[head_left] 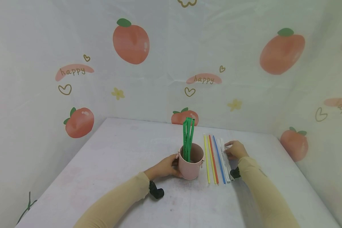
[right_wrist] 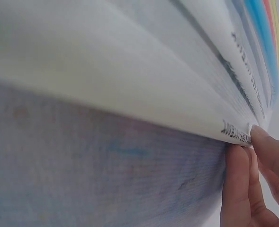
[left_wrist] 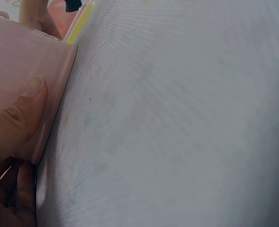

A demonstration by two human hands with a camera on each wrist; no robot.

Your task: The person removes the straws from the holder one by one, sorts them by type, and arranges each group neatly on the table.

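A small pink bucket (head_left: 189, 171) with side rings stands upright on the table. My left hand (head_left: 166, 166) grips its left side; in the left wrist view the thumb (left_wrist: 28, 106) lies along the bucket wall. Several green sticks (head_left: 187, 139) with dark print stand in the bucket. At the right end of a row of thin sticks, my right hand (head_left: 237, 150) pinches a white printed stick (right_wrist: 201, 127) between thumb and fingers, close to the table. Other white sticks (head_left: 223, 158) lie just left of it.
Left of the white sticks lie a blue stick (head_left: 219, 160), a red stick (head_left: 213, 160) and yellow sticks (head_left: 206, 161), roughly parallel. The white tabletop (head_left: 125, 148) ends at a cloth backdrop (head_left: 159, 79) with printed fruit, which also rises at both sides.
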